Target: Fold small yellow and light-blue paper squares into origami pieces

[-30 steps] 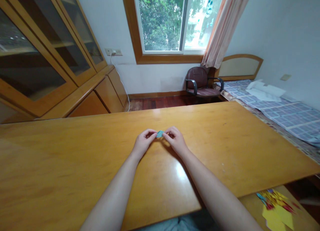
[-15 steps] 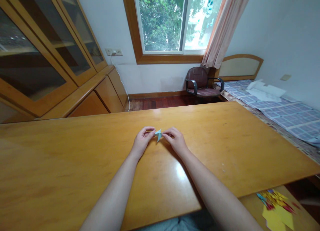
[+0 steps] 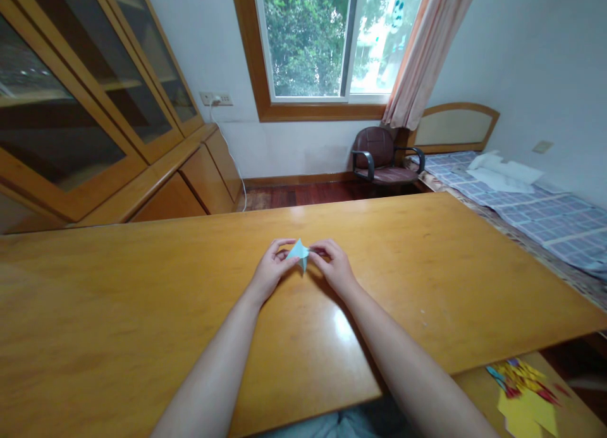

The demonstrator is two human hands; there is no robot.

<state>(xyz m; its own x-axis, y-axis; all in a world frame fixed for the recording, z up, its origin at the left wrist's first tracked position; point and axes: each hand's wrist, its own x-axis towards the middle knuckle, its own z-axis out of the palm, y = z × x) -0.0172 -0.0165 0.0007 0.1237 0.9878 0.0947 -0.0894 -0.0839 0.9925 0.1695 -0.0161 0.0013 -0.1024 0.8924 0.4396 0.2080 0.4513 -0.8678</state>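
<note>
A small light-blue piece of folded paper (image 3: pixel 300 251) is held between my two hands, just above the wooden table (image 3: pixel 142 299). It has pointed corners, one up and one down. My left hand (image 3: pixel 274 265) pinches its left side between thumb and fingers. On the opposite side, my right hand (image 3: pixel 332 261) grips the paper's right edge with thumb and fingertips. The fingertips cover parts of both edges.
At lower right, a lower surface (image 3: pixel 474 387) bears yellow paper sheets (image 3: pixel 526 416) and a pile of colourful folded pieces (image 3: pixel 521 378). An office chair (image 3: pixel 379 153) stands beyond the table. A bed (image 3: pixel 531 198) lies to the right, a cabinet (image 3: pixel 190 172) to the left.
The folded paper has turned and now shows a broader face toward me. My left thumb has shifted onto that face; both hands stay in nearly the same place.
</note>
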